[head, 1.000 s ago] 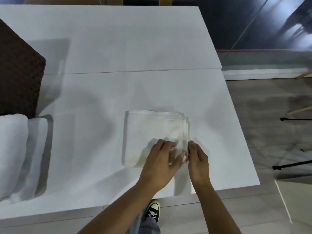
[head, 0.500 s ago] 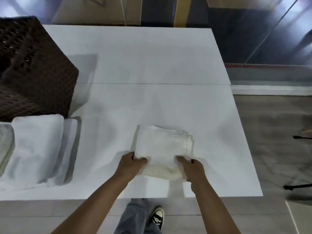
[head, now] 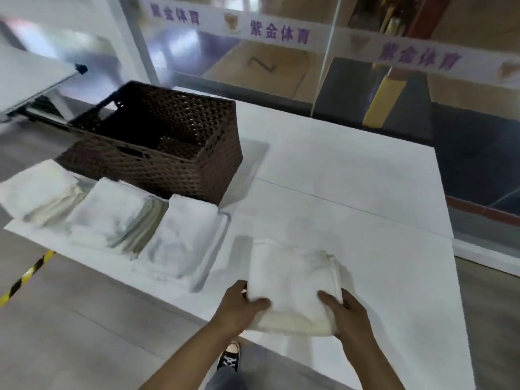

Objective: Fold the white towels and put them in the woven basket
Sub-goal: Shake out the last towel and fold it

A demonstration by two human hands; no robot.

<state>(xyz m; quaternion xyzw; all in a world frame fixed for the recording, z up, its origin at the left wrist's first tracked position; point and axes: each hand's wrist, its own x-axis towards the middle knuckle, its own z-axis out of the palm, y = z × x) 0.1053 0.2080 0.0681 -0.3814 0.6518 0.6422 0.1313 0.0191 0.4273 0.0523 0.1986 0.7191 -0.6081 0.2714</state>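
White tabletop (head: 351, 198) is filling most of the head view, with a glass partition and printed banner running behind it at 12 o'clock and grey floor showing along the near edge. Both hands are gripping the folded towel (head: 292, 280) at 6 o'clock: the left hand (head: 239, 308) is clamping its near-left corner with the thumb lying on top, and the right hand (head: 347, 311) is pinching the near-right corner the same way, fingers seemingly tucked underneath, though I cannot tell exactly how they curl there. The woven basket (head: 168, 153) is sitting at 10 o'clock, mouth open and apparently empty, and three other folded towels (head: 112, 218) are lying in a row at 9 o'clock just in front of it. The step in hand looks like carrying this bundle to the basket, so keeping both thumbs pressing evenly and lifting the stack flat should stop the layers along its right edge from fanning out. The towel's near side is hanging slightly past the table's front edge, so sliding is risky; raising it is safer. Open tabletop is lying at 12 to 2 o'clock, but the direct path runs over the row of towels, so clearing them and the basket's near rim matters.
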